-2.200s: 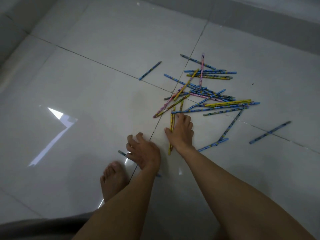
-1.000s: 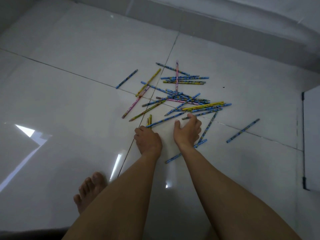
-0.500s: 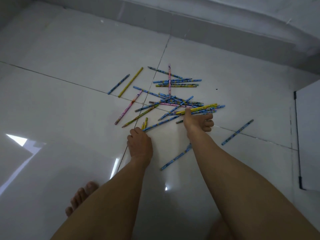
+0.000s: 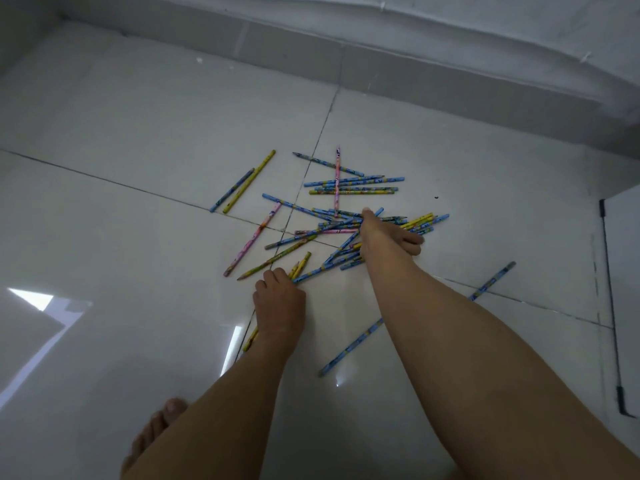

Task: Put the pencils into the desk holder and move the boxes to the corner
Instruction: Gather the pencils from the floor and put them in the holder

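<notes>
The pencils [image 4: 325, 232] are lying in a crossed heap on the tiled floor [image 4: 138, 150], just where the grout lines are meeting. The right hand [image 4: 384, 240] is reaching into the heap, one digit sticking out straight while the others are curling round a bunch of blue and yellow ones. The left hand [image 4: 278, 301] is resting nearer, its fingers closing round a few yellow pencils [image 4: 300, 266] that are poking out at both ends. One blue stray [image 4: 495, 279] is lying well off to the right. A bare foot [image 4: 156, 431] is showing at the bottom edge.
</notes>
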